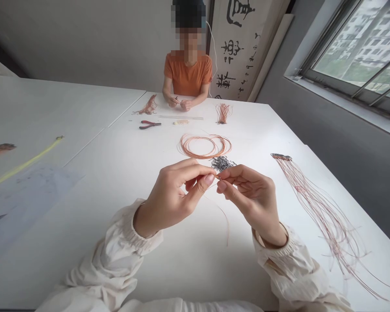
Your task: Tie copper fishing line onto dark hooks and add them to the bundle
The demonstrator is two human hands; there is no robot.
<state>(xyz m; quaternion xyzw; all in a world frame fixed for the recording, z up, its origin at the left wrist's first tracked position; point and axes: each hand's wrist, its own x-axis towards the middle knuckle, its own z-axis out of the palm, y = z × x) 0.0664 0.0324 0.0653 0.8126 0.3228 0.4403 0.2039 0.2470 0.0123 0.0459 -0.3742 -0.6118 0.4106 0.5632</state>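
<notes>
My left hand (177, 190) and my right hand (247, 190) meet above the white table (123, 173), fingertips pinched together on one thin copper wire (225, 223). The wire hangs from the pinch and curves down toward me. Just beyond my fingers lies a small pile of dark metal rings (222, 163). Behind it sits a coil of copper wire (204, 145).
A long bundle of cut copper wires (318, 208) fans out at my right. Across the table a person in an orange shirt (187, 76) works with both hands. Red-handled pliers (149, 125), two wire bunches (222, 112) and a yellow cord (26, 162) lie further off.
</notes>
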